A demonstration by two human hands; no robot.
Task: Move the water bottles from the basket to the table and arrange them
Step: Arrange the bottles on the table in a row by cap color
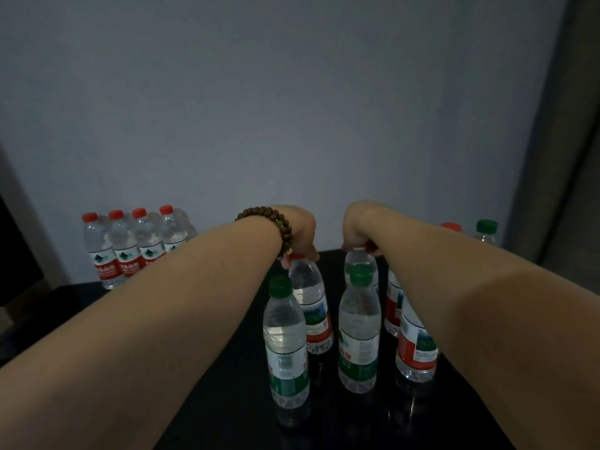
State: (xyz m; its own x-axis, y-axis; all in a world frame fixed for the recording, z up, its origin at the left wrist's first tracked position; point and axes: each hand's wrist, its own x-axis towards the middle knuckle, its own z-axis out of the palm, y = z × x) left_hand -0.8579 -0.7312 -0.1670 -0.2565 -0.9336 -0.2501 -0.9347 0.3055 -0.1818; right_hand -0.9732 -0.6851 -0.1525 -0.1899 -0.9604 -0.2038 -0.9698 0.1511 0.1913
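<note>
Black and glossy, the surface (341, 417) carries a cluster of upright water bottles. The left hand (300, 233), a bead bracelet (272, 219) on its wrist, reaches in from above. Its fingers (311, 254) are clenched around the top of a red-labelled bottle (310, 300) that stands on the surface. The right hand (357, 224) likewise grasps the top of a second bottle (358, 259), which stands just behind a green-capped bottle (358, 332). Another green-capped one (285, 345) stands nearest the camera, just in front of the left hand's bottle. Two more red-labelled bottles (417, 349) stand under the right forearm, partly hidden by it. Well apart at the far left, a row of four red-capped bottles (130, 251) stands by the grey wall (292, 108). Beyond the right forearm, a red bottle top (451, 227) and a green bottle top (487, 226) show.
</note>
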